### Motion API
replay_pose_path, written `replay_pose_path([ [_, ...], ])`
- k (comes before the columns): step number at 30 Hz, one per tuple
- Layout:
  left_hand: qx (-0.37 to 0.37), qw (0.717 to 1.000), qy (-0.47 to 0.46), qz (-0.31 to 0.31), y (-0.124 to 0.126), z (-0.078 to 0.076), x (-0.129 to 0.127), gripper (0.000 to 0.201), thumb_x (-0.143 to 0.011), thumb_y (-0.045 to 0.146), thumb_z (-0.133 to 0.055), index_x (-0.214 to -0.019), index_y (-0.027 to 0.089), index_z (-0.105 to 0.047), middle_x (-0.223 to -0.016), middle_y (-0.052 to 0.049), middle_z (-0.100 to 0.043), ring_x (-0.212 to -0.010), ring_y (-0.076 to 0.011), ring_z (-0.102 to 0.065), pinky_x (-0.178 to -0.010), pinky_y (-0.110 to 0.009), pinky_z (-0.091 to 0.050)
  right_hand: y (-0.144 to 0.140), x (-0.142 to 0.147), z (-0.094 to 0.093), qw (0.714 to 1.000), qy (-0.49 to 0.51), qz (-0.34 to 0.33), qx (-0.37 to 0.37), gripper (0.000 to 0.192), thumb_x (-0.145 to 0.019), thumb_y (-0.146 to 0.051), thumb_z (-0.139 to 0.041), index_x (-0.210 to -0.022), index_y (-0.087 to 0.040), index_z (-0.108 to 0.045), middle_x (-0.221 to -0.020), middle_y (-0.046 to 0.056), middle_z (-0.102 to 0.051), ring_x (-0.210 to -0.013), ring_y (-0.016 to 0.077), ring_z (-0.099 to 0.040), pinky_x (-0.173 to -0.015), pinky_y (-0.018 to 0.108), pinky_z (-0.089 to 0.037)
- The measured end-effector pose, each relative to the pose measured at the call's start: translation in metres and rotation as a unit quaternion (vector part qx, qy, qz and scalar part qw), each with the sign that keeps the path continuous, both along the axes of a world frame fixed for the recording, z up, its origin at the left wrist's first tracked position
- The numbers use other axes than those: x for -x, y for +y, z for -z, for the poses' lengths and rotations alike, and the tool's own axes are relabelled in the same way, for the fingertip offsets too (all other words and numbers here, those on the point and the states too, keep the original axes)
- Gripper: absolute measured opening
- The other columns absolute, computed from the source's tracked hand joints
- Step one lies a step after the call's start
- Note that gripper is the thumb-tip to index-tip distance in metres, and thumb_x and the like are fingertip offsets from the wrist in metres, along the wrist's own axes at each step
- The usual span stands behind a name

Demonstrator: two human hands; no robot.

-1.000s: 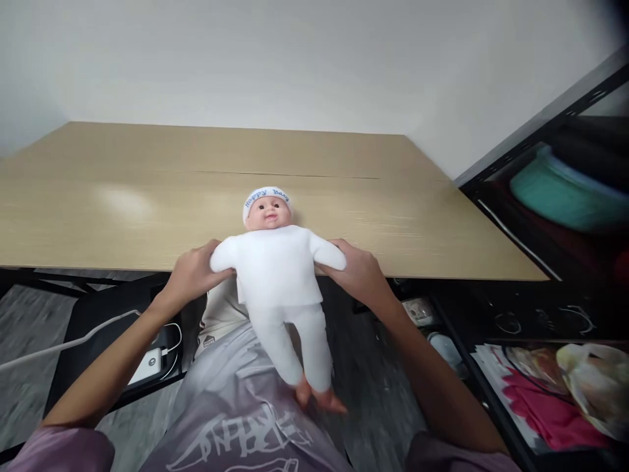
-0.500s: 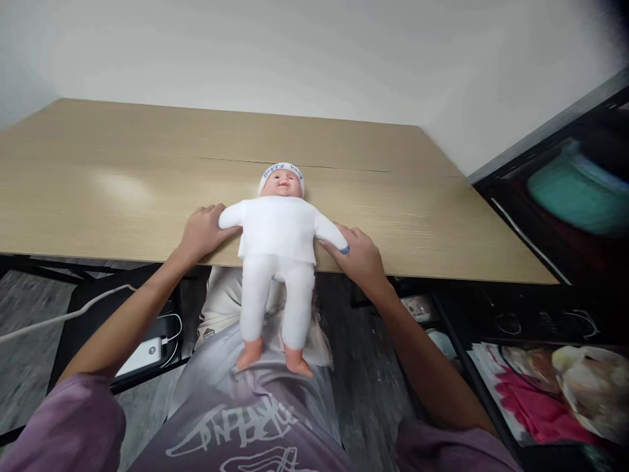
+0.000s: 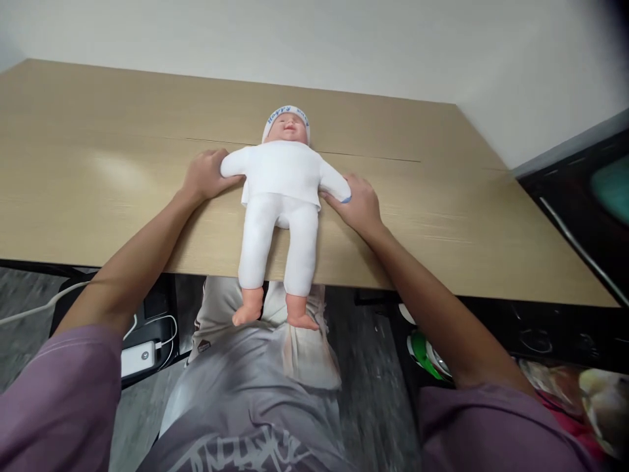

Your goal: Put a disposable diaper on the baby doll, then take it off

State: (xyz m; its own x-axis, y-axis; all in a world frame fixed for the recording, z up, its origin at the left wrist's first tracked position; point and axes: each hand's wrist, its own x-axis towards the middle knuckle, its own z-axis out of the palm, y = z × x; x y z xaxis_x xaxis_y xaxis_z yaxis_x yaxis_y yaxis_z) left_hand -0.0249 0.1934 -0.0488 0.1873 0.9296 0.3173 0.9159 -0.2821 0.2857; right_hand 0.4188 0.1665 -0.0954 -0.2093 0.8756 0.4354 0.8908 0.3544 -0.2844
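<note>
A baby doll (image 3: 281,190) in a white suit and a white cap with blue lettering lies face up on the light wooden table (image 3: 98,170). Its head points away from me and its bare feet hang over the near table edge. My left hand (image 3: 205,176) grips the doll's arm on the left side. My right hand (image 3: 358,204) holds the doll's other arm, where a bit of blue shows at the cuff. Both hands rest on the tabletop.
A white wall runs behind the table. A black shelf frame (image 3: 580,216) stands to the right with coloured items low down. Under the table on the left lie a white charger (image 3: 138,357) and cables on the grey floor.
The doll went from held upright at the table edge to lying flat farther onto the table. Both hands moved forward with it, and my view tilted down.
</note>
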Motion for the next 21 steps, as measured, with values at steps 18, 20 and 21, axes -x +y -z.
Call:
replay_pose_path([
  [18,-0.039,0.998,-0.03,-0.029,0.122,0.004,0.005,0.058,-0.092,0.076,-0.077,-0.112,0.022,-0.068,-0.121,-0.018,-0.079,-0.129,-0.0456,-0.071,-0.119,-0.059,-0.047,0.122,0.021,-0.006,0.999,-0.003,0.043,-0.029,0.067,-0.113,-0.075,-0.056,-0.153,-0.023,-0.066,-0.139,0.022,-0.071,-0.132,0.0452,-0.063,-0.115,0.064,-0.054],
  [20,-0.037,0.998,-0.033,-0.032,0.129,0.005,0.005,0.058,-0.092,0.076,-0.076,-0.113,0.023,-0.068,-0.122,-0.017,-0.079,-0.131,-0.0465,-0.071,-0.118,-0.059,-0.046,0.135,0.022,-0.005,0.998,-0.008,0.042,-0.039,0.067,-0.114,-0.077,-0.054,-0.153,-0.023,-0.065,-0.137,0.022,-0.071,-0.131,0.0441,-0.063,-0.114,0.063,-0.054],
  [21,-0.038,0.998,-0.032,-0.035,0.132,0.005,0.005,0.058,-0.091,0.076,-0.076,-0.113,0.023,-0.069,-0.123,-0.017,-0.079,-0.131,-0.0465,-0.071,-0.117,-0.059,-0.046,0.141,0.022,-0.004,0.998,-0.008,0.041,-0.045,0.067,-0.114,-0.078,-0.053,-0.152,-0.024,-0.066,-0.136,0.021,-0.072,-0.13,0.0436,-0.063,-0.114,0.062,-0.055],
])
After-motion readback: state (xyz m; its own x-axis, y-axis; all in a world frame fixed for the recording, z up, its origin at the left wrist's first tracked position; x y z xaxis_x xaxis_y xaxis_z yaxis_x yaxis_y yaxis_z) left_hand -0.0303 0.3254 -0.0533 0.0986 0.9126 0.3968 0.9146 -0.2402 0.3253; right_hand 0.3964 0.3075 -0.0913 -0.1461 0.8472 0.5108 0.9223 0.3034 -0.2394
